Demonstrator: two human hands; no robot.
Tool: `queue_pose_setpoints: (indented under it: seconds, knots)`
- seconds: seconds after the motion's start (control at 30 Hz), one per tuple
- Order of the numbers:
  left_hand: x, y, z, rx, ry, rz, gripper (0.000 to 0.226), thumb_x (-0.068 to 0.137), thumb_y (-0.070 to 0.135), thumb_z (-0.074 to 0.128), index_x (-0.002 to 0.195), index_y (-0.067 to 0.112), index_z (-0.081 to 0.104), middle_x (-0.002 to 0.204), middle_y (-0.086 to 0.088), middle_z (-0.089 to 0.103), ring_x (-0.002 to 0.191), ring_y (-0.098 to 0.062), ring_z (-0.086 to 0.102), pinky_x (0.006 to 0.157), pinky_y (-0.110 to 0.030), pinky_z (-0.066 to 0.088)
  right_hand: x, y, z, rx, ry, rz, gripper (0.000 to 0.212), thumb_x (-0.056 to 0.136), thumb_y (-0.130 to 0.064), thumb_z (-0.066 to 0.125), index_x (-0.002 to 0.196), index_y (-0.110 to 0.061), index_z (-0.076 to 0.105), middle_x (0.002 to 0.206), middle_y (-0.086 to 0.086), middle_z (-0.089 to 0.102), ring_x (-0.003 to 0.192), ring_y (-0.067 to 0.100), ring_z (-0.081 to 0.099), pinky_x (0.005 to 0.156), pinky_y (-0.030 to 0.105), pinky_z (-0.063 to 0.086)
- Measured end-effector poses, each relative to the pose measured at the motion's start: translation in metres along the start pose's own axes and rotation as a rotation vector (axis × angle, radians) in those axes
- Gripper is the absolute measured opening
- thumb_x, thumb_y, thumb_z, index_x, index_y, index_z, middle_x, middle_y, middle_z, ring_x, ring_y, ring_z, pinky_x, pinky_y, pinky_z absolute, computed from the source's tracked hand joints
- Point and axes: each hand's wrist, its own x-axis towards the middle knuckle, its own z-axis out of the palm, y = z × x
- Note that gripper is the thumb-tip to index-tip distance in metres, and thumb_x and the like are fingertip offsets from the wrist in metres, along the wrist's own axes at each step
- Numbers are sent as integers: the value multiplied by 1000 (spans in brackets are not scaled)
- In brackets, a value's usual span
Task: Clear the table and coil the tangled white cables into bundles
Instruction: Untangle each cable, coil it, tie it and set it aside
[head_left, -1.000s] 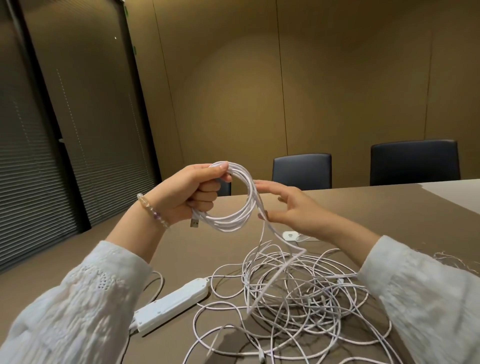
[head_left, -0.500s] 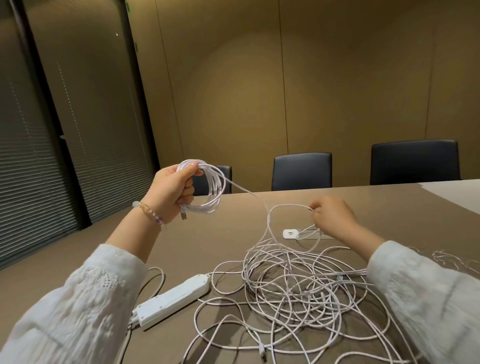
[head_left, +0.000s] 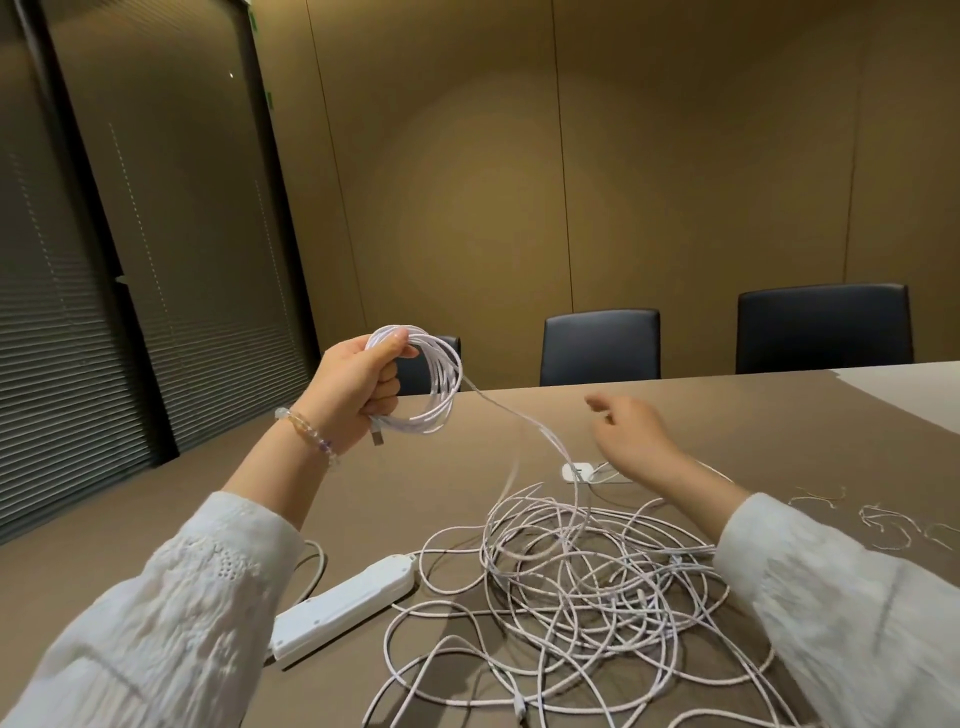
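Right hand (head_left: 631, 434) has let go, fingers loose; left hand (head_left: 358, 392) clamps coil (head_left: 434, 384). Strand below fingers may snag in tangle (head_left: 587, 587).

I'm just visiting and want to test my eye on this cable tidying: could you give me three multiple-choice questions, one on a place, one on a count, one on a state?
1. Where does the white power strip lie?
A. on a chair
B. on the table left of the tangled cables
C. in the right hand

2. How many chair backs show behind the table?
A. three
B. one
C. five

3. What is the left hand doing?
A. resting flat
B. gripping a coiled cable bundle
C. pressing the strip

Answers: 1 B, it sits beside the tangle near the left sleeve. 2 A, two plain, one partly hidden by the bundle. 3 B, its fingers curl round the loops.
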Motion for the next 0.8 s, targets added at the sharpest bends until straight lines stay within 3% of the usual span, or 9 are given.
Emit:
queue_pose_setpoints:
  seconds: [0.1,0.17,0.23,0.37,0.5,0.67,0.8]
  knots:
    - [-1,5,4,17,-46,19,27,99,25,54,77,10,58,51,7,22,40,-6,17,37,-15,15,-8,-28,12,67,-90,-146,52,94,-23,56,143,-13,41,139,4,50,125,20,48,102,33,39]
    - [-4,10,5,13,-68,27,28,99,26,53,77,10,58,51,7,21,39,-6,16,36,-15,15,-10,-32,22,-7,-214,-173,64,90,-24,63,147,-16,34,145,2,44,131,20,42,107,34,37]
    - [-7,16,3,0,-81,36,27,99,26,52,77,10,57,50,8,21,39,-5,16,37,-15,15,-12,-30,34,-3,-318,-170,64,89,-24,66,145,-18,36,140,2,49,126,19,47,106,35,40]
    - [-13,25,-3,-15,-82,55,26,99,27,52,79,11,57,49,9,21,38,-4,16,39,-19,11,-22,-32,57,352,-440,-150,30,91,-25,63,121,-21,62,113,-3,67,106,14,62,97,34,49]
    - [-15,30,-5,-32,-60,77,26,99,25,52,79,10,57,47,9,22,37,-4,17,36,-16,15,-27,-39,69,411,-456,-194,15,88,-16,66,101,-10,71,100,2,73,96,17,67,92,32,52]
    - [-16,39,-20,-85,19,108,27,101,25,50,78,12,55,46,11,25,36,-3,18,33,-15,19,-26,-19,53,310,-562,-47,19,93,-21,61,93,-4,69,74,2,68,64,9,62,60,19,49]
    - [-13,37,-32,-117,101,112,28,101,23,48,76,12,51,43,11,24,34,-2,18,33,-13,17,-21,11,27,451,-531,125,26,89,-25,64,91,1,69,63,1,60,56,12,53,55,22,44]
